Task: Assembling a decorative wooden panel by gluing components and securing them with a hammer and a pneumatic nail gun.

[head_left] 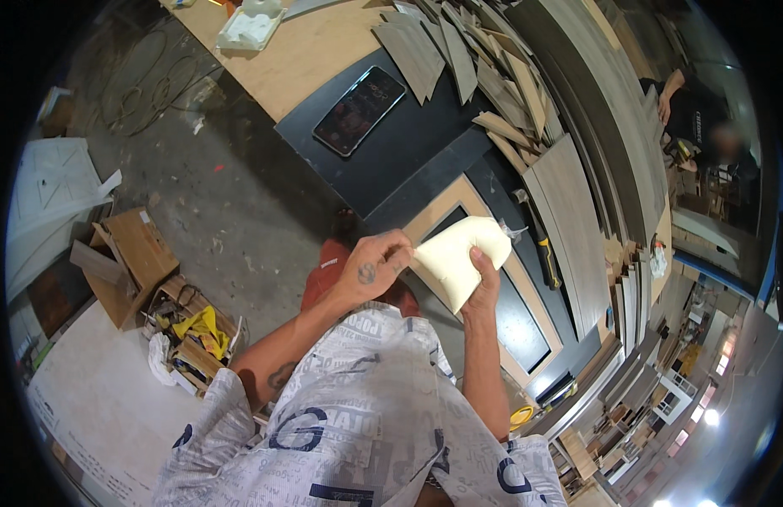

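Note:
A plump plastic bag filled with something pale yellow is held between my two hands, in front of my chest. My right hand grips its right side, the thumb pressed into the near face. With bent fingers, my left hand pinches the bag's left corner. At the bag's far right end a bit of clear, gathered plastic sticks out. Beyond and partly beneath the bag lies a light wooden frame around a dark panel. A hammer with a yellow and black handle rests to its right.
A phone lies on the black board. Grey wood strips and offcuts are heaped at the far right of the table. A white tray stands at the back. On the left are cardboard boxes. Another person is at the right.

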`<state>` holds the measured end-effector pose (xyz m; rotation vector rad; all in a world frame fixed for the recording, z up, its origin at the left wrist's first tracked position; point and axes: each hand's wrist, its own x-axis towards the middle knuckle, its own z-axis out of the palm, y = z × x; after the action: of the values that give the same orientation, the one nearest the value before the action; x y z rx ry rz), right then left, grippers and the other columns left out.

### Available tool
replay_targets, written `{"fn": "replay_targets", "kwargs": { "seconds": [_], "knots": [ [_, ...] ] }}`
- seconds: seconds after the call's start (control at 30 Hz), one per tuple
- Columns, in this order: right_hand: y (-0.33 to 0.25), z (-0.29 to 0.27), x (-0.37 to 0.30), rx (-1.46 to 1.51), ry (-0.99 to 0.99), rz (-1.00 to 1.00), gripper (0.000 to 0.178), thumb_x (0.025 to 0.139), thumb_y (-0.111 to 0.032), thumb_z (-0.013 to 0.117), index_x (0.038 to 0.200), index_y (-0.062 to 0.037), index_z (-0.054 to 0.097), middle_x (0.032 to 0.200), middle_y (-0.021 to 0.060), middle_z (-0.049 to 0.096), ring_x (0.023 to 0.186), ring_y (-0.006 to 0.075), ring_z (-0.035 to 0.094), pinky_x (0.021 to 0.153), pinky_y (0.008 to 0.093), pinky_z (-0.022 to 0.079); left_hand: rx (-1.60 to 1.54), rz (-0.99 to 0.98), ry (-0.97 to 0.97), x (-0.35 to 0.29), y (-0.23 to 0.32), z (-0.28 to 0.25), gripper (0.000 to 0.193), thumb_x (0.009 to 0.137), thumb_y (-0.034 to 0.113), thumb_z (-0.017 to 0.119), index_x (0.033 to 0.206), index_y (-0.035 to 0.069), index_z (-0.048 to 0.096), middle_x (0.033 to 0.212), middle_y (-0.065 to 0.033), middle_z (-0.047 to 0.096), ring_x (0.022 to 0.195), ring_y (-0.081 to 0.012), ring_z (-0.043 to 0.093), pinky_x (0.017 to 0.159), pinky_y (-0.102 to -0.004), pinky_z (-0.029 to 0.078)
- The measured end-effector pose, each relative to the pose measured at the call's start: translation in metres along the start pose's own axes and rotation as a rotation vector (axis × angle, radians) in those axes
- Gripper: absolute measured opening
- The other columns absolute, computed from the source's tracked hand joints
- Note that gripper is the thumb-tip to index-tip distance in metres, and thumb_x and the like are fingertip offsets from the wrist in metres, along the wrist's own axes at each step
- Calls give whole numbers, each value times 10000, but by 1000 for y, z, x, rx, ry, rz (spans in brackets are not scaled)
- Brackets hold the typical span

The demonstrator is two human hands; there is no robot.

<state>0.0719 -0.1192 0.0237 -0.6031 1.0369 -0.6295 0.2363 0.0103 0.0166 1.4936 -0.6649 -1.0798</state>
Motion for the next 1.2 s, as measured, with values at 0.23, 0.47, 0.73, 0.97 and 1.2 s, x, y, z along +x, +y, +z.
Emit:
{"fn": "replay_targets", "kwargs": {
  "seconds": [0.23,0.47,0.73,0.97,1.2],
  "knots": [
    [3,2,-1,50,-41,54,589,800,-111,667,1332,2,440,1156,162,602,1042,312,636,896,445,558,-102,-36,-2,-3,-15,2,197,951,188,594,902,-3,609,676,0,533,617,-59,468,554,-238,398],
    [7,2,-6,0,-20,27,556,821,-200,649,1302,25,483,1168,184,620,1048,329,646,918,441,550,-303,-123,74,-11,-20,6,166,957,161,609,928,-2,621,736,-19,593,651,-72,538,592,-221,449],
    [5,-5,-8,139,45,-5,571,832,-229,651,1315,19,471,1189,182,612,1051,334,644,912,453,556,-442,-33,400,8,-30,-77,160,965,154,604,964,-2,640,837,-76,653,738,-141,637,698,-275,547],
    [1,-18,-4,-30,92,-113,567,821,-159,676,1317,18,467,1193,180,607,1064,330,635,927,458,545,-366,0,612,49,-29,-151,187,951,147,606,1021,-23,641,847,-89,644,760,-168,644,712,-295,560],
    [16,-23,-10,-61,206,-53,431,781,-69,777,1175,-8,613,1054,83,677,909,219,673,819,385,557,-151,-285,773,128,-121,-277,442,990,275,471,1277,-53,543,1221,-190,621,1036,-326,641,897,-430,515]
  ]
}}
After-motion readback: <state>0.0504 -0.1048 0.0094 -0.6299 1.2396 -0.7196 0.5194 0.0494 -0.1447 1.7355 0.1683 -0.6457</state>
